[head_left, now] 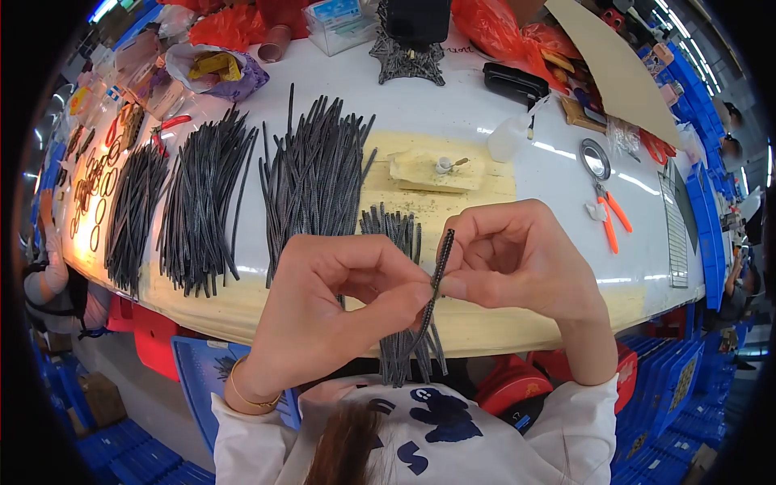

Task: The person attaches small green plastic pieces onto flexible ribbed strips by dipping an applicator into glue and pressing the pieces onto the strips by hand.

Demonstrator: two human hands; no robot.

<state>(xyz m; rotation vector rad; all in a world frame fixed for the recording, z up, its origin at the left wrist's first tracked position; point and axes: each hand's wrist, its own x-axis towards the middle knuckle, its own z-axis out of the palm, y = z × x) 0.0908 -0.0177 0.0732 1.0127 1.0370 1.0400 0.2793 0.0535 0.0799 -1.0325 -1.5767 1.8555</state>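
Note:
A thin black ribbed strip (444, 252) is pinched between the fingertips of both hands above the table's near edge. My left hand (335, 291) grips it from the left, thumb against forefinger. From the right, my right hand (525, 259) pinches it close to the same spot, its other fingers curled. Behind and below the hands lies a bundle of similar black strips (394, 229), partly hidden by them, hanging over the edge. Just beyond stands a small white pot (443, 165) with a thin stick in it, on a pale yellow block (404, 171).
Large bundles of black strips (315, 170) lie to the left, with dark rings (99, 212) farther out. Orange-handled pliers (608, 212) and a tape roll (595, 158) lie right. Plastic bags (229, 31) crowd the back. Other people are at both sides.

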